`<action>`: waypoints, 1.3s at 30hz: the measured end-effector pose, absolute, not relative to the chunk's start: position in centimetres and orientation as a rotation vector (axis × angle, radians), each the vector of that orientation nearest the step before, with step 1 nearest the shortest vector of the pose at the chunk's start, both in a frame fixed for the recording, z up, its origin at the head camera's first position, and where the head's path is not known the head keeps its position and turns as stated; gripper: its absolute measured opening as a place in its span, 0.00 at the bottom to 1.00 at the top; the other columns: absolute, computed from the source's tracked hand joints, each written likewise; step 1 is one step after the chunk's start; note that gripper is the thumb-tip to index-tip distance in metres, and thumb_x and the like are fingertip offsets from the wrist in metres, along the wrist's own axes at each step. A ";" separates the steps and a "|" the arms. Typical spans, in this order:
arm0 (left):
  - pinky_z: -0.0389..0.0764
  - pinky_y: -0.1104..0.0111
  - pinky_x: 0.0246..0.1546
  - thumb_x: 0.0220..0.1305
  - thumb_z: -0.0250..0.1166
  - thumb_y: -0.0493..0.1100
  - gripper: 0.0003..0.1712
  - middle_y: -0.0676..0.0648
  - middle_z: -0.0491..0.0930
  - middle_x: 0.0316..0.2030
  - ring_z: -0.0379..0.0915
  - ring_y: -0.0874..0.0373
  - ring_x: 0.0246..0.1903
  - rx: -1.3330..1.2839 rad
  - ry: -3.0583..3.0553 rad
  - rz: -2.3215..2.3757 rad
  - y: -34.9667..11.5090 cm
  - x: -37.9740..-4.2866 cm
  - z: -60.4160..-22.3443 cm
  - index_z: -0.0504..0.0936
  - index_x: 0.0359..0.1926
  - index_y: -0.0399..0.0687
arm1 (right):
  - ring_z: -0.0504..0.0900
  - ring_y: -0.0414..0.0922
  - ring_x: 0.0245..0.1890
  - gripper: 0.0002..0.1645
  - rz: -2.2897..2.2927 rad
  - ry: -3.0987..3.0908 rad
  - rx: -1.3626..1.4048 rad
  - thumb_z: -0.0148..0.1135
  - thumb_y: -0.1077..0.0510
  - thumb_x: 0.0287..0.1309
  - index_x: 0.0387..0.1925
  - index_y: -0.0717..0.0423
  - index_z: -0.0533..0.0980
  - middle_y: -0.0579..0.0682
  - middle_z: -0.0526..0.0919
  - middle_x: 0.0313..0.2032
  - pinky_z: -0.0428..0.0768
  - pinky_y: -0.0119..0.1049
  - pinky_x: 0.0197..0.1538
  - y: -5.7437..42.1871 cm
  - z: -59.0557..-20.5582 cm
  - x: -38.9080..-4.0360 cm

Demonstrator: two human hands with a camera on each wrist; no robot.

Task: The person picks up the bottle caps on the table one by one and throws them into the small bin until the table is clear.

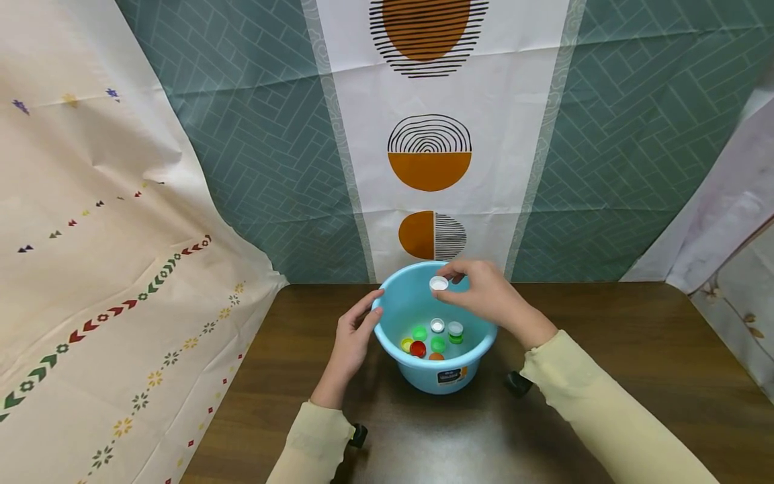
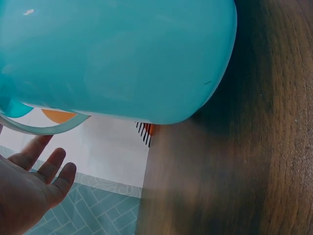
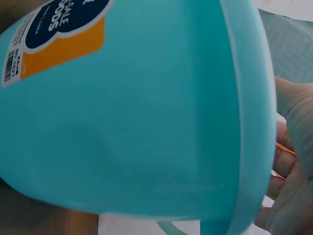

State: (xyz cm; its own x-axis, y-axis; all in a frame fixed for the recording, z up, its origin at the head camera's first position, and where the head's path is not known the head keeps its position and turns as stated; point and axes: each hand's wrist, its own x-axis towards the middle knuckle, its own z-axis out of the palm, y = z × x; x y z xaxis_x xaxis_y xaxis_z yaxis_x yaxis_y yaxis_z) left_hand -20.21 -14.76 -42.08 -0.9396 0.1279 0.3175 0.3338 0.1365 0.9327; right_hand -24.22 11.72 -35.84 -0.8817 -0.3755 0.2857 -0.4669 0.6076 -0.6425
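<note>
A light blue plastic basin stands on the table. My left hand touches its left rim with thumb and index finger; in the left wrist view the other fingers extend loosely outside the rim. Over the basin's back right part, my right hand pinches a white bottle cap between thumb and fingers. On the basin floor lie several caps, among them a red cap, a yellow cap, an orange cap, green caps and a white cap.
The dark brown wooden table extends to both sides of the basin. Behind it hangs a green and white patterned cloth, and a cream embroidered cloth drapes along the left. A label is stuck on the basin's front.
</note>
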 end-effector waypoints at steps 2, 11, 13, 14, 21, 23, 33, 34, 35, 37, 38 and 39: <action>0.78 0.68 0.48 0.67 0.56 0.41 0.22 0.40 0.73 0.59 0.70 0.40 0.56 -0.461 -2.241 -1.912 -14.8 -20.3 -42.1 0.72 0.61 0.43 | 0.75 0.42 0.43 0.20 1.128 -2.712 0.715 0.68 0.41 0.49 0.43 0.42 0.80 0.38 0.81 0.39 0.76 0.38 0.46 11.4 -35.9 -24.2; 0.78 0.73 0.46 0.67 0.56 0.41 0.22 0.40 0.73 0.60 0.70 0.39 0.55 -0.470 -2.243 -1.890 -14.7 -20.4 -42.2 0.72 0.61 0.41 | 0.74 0.40 0.43 0.20 1.107 -2.772 0.746 0.68 0.41 0.49 0.44 0.42 0.80 0.37 0.81 0.39 0.77 0.41 0.48 10.2 -36.2 -24.2; 0.77 0.73 0.46 0.67 0.56 0.41 0.22 0.40 0.73 0.60 0.70 0.40 0.55 -0.467 -2.248 -1.885 -14.7 -20.4 -42.1 0.72 0.61 0.42 | 0.74 0.40 0.43 0.20 1.108 -2.784 0.762 0.68 0.41 0.49 0.44 0.41 0.80 0.37 0.81 0.40 0.77 0.41 0.48 10.0 -36.3 -24.3; 0.78 0.73 0.47 0.67 0.56 0.41 0.22 0.40 0.73 0.60 0.70 0.40 0.55 -0.466 -2.250 -1.881 -14.7 -20.4 -42.1 0.72 0.61 0.42 | 0.74 0.40 0.43 0.20 1.107 -2.789 0.771 0.68 0.41 0.49 0.45 0.41 0.79 0.37 0.81 0.40 0.77 0.41 0.49 9.9 -36.3 -24.3; 0.78 0.69 0.47 0.67 0.56 0.42 0.22 0.41 0.73 0.59 0.71 0.41 0.55 -0.455 -2.259 -1.880 -14.7 -20.4 -42.1 0.72 0.61 0.43 | 0.74 0.38 0.44 0.21 1.094 -2.805 0.797 0.66 0.38 0.50 0.45 0.39 0.79 0.35 0.80 0.41 0.76 0.40 0.50 9.7 -36.6 -24.4; 0.78 0.70 0.47 0.67 0.56 0.42 0.22 0.41 0.73 0.59 0.71 0.41 0.55 -0.453 -2.260 -1.878 -14.7 -20.4 -42.2 0.72 0.61 0.43 | 0.74 0.38 0.44 0.21 1.094 -2.804 0.796 0.66 0.38 0.50 0.44 0.38 0.79 0.35 0.80 0.41 0.76 0.40 0.50 9.7 -36.7 -24.4; 0.77 0.73 0.46 0.67 0.57 0.41 0.22 0.38 0.74 0.58 0.70 0.37 0.55 -0.447 -2.239 -1.908 -14.7 -20.5 -42.3 0.73 0.60 0.42 | 0.77 0.44 0.51 0.26 1.063 -2.815 0.792 0.68 0.38 0.47 0.49 0.41 0.78 0.42 0.82 0.49 0.76 0.44 0.53 9.6 -36.8 -24.6; 0.78 0.73 0.46 0.67 0.57 0.41 0.22 0.38 0.74 0.58 0.70 0.37 0.55 -0.447 -2.240 -1.907 -14.7 -20.5 -42.3 0.72 0.61 0.42 | 0.77 0.44 0.51 0.27 1.060 -2.814 0.789 0.68 0.38 0.47 0.49 0.41 0.78 0.42 0.82 0.48 0.76 0.43 0.53 9.6 -36.8 -24.6; 0.78 0.72 0.46 0.67 0.57 0.41 0.22 0.38 0.74 0.58 0.70 0.37 0.55 -0.448 -2.240 -1.905 -14.7 -20.4 -42.2 0.72 0.61 0.42 | 0.77 0.43 0.51 0.26 1.057 -2.813 0.784 0.68 0.38 0.47 0.49 0.41 0.78 0.41 0.82 0.48 0.77 0.43 0.53 9.6 -36.8 -24.6; 0.78 0.69 0.47 0.67 0.56 0.40 0.22 0.38 0.74 0.58 0.70 0.38 0.55 -0.448 -2.243 -1.898 -14.7 -20.4 -42.2 0.72 0.61 0.42 | 0.76 0.43 0.50 0.26 1.055 -2.805 0.776 0.68 0.39 0.48 0.48 0.41 0.78 0.41 0.82 0.48 0.77 0.43 0.52 9.8 -36.8 -24.6; 0.78 0.67 0.48 0.67 0.56 0.40 0.22 0.39 0.74 0.58 0.70 0.39 0.55 -0.447 -2.245 -1.892 -14.7 -20.4 -42.2 0.72 0.61 0.42 | 0.76 0.43 0.50 0.25 1.058 -2.800 0.774 0.68 0.39 0.48 0.49 0.41 0.78 0.41 0.82 0.48 0.77 0.43 0.52 9.8 -36.8 -24.7; 0.79 0.65 0.48 0.67 0.56 0.40 0.22 0.39 0.74 0.58 0.71 0.39 0.55 -0.446 -2.249 -1.887 -14.7 -20.4 -42.2 0.72 0.61 0.42 | 0.76 0.43 0.50 0.26 1.068 -2.795 0.772 0.68 0.39 0.48 0.49 0.41 0.78 0.40 0.82 0.48 0.77 0.43 0.52 9.9 -36.7 -24.6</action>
State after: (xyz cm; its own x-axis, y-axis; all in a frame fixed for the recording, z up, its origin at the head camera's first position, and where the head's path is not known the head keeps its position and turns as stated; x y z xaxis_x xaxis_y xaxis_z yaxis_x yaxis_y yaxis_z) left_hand -20.39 -14.75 -42.19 -0.9403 0.1168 0.3197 0.3351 0.1535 0.9296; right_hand -24.64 9.93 -36.71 -0.8740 -0.4336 0.2193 -0.4694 0.6367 -0.6118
